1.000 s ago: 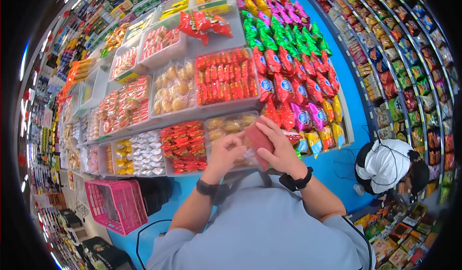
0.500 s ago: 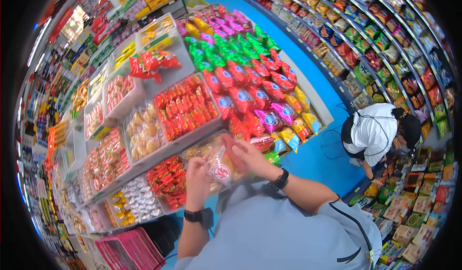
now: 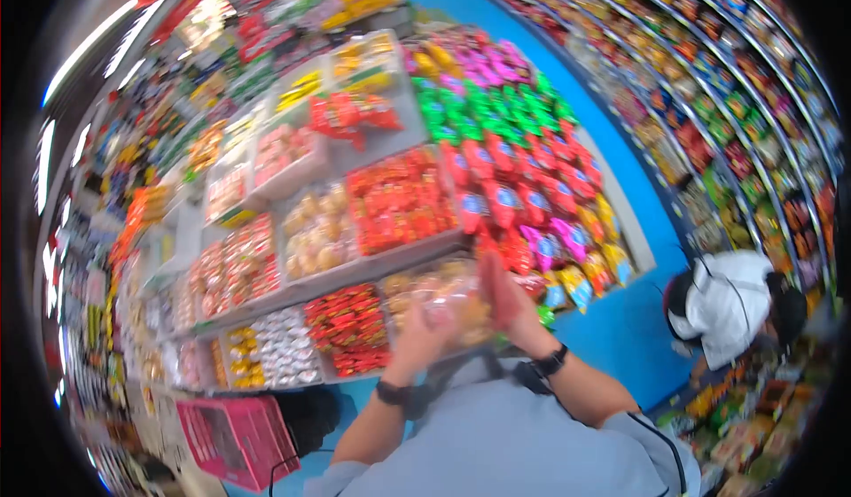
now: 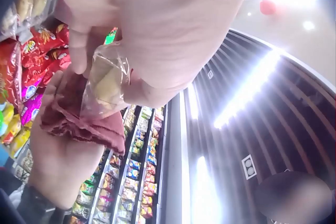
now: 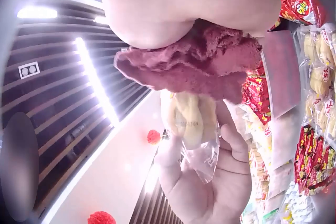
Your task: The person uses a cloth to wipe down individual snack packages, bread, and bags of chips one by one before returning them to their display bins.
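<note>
person's left hand (image 5: 226,179) pinching crinkly clear plastic packet (image 5: 202,162), rounded pale pastry (image 5: 190,121) inside, right hand (image 5: 194,3) gripping soft rumpled maroon cloth (image 5: 184,71)

My left hand (image 3: 421,333) holds a packet (image 5: 191,124); my right hand (image 3: 521,324), just beside it, holds a cloth (image 5: 199,66). Both are above the near edge of a display (image 3: 390,151), toward its right corner. Bins (image 3: 270,351) line that edge to their left, with more in tiers behind. Pouches (image 3: 523,169) fill the display's right side. Below its near edge, left of me, is a basket (image 3: 277,439). Past its right edge lies an aisle (image 3: 660,240), then shelves (image 3: 650,156) and, nearer me, a person (image 3: 731,306).
</note>
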The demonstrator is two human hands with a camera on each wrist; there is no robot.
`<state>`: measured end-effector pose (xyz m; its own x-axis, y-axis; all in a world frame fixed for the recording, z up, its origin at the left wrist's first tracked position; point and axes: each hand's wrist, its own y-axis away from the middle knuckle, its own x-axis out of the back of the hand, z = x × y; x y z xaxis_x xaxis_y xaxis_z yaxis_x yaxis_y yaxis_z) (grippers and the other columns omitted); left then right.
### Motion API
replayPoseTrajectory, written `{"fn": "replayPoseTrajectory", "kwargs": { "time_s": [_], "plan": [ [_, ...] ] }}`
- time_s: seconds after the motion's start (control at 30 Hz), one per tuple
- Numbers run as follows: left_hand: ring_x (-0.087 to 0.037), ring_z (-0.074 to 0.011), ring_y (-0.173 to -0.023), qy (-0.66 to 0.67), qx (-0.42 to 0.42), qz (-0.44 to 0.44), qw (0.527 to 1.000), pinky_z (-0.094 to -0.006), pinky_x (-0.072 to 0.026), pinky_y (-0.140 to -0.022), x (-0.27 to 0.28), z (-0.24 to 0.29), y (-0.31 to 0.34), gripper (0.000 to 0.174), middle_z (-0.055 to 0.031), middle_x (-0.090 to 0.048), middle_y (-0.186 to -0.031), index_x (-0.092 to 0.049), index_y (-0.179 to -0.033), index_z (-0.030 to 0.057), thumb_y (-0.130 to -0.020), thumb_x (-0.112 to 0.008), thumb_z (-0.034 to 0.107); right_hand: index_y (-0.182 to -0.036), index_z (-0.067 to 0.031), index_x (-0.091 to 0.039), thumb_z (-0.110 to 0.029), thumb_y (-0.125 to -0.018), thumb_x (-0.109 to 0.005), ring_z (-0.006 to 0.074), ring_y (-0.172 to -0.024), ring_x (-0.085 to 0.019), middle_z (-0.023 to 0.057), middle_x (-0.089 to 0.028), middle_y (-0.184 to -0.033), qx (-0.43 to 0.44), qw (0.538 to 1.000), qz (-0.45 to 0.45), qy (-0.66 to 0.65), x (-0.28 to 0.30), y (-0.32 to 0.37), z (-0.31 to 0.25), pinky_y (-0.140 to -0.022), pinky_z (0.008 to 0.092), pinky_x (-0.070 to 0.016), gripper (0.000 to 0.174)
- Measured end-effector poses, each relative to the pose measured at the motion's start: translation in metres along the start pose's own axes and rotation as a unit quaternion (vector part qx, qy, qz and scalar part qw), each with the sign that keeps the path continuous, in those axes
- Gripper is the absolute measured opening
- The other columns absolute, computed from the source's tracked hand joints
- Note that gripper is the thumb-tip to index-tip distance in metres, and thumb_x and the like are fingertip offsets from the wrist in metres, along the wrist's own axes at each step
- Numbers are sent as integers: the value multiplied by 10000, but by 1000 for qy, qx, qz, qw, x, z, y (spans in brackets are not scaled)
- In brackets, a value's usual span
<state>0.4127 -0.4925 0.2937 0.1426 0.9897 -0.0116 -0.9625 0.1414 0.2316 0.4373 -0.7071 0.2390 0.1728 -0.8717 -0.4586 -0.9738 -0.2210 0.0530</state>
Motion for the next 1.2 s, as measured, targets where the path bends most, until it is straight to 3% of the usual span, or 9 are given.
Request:
{"fn": "replayPoseTrajectory", "kwargs": {
  "time_s": [0.1, 0.13, 0.2, 0.37, 0.47, 0.8, 1.0, 1.1, 1.2],
  "plan": [
    [-704, -291, -1157, -193, -8, 0, 981, -404, -572, -987, 10, -24, -3, 803, -204, -683, -1248, -471, -1583, 123, -890, -836, 299, -1691, -24, -297, -426, -1174, -426, 191, -1423, -494, 85, -488, -1580, 21, 995, -63, 68, -5, 6, -2, -1161, 346, -450, 667],
    [-701, -288, -1164, -217, -25, -8, 976, -403, -569, -993, 7, -15, -1, 835, -209, -681, -1279, -453, -1599, 117, -888, -847, 307, -1683, 4, -296, -352, -1179, -433, 193, -1354, -528, 106, -519, -1537, -46, 996, -36, -73, -12, 10, -2, -1161, 349, -432, 632],
    [-696, -282, -1179, -263, -59, -22, 963, -403, -563, -1003, 3, 3, 1, 900, -218, -677, -1341, -418, -1631, 105, -883, -869, 323, -1669, 8, -344, -308, -1173, -455, 179, -1321, -540, 110, -566, -1485, -74, 992, 32, 96, -16, 16, -11, -1134, 328, -437, 599],
    [-672, -214, -1237, -191, -19, -11, 981, -371, -563, -1046, -5, 42, 14, 919, -181, -650, -1403, -384, -1611, 12, -883, -896, 242, -1279, 3, -626, -261, -1115, -572, 135, -985, -635, 44, -684, -1064, 12, 981, 70, 180, -28, 14, -20, -886, 311, -520, 316],
    [-674, -192, -1211, -169, -23, 7, 985, -363, -569, -1036, -3, 42, 20, 895, -154, -651, -1378, -405, -1588, 8, -876, -906, 219, -1348, 10, -609, -262, -1143, -565, 153, -1075, -635, 71, -688, -1196, 15, 973, 47, 224, -20, 15, -17, -964, 316, -515, 343],
    [-663, -160, -1188, -30, -13, 37, 999, -330, -577, -992, -7, 29, 24, 846, -123, -654, -1349, -450, -1540, 37, -842, -924, 95, -1243, 19, -652, -337, -1111, -609, 164, -973, -661, 68, -697, -1057, 59, 975, 59, 207, -12, 5, -20, -875, 330, -535, 382],
    [-687, -201, -1214, 55, -37, 24, 998, -341, -588, -1010, -8, 14, 20, 833, -147, -661, -1361, -429, -1538, 36, -856, -905, 82, -1586, -98, -441, -469, -1183, -403, 219, -1212, -656, 90, -658, -1301, -22, 984, 26, -177, -8, 7, -23, -1031, 386, -538, 549],
    [-688, -203, -1220, 44, -33, 17, 998, -344, -586, -1020, -10, 18, 21, 829, -152, -658, -1371, -423, -1535, 16, -861, -900, 84, -1722, -150, -272, -555, -1168, -373, 199, -1453, -499, 81, -511, -1553, -36, 967, -14, -251, -17, 4, -36, -1185, 399, -433, 693],
    [-685, -204, -1228, 31, -27, 7, 999, -345, -583, -1026, -15, 24, 21, 826, -152, -656, -1374, -420, -1533, -1, -864, -897, 83, -1727, -142, -265, -569, -1138, -475, 183, -1355, -574, 87, -594, -1464, 42, 990, -82, -110, -21, 0, -23, -1119, 369, -470, 756]
  ]
}}
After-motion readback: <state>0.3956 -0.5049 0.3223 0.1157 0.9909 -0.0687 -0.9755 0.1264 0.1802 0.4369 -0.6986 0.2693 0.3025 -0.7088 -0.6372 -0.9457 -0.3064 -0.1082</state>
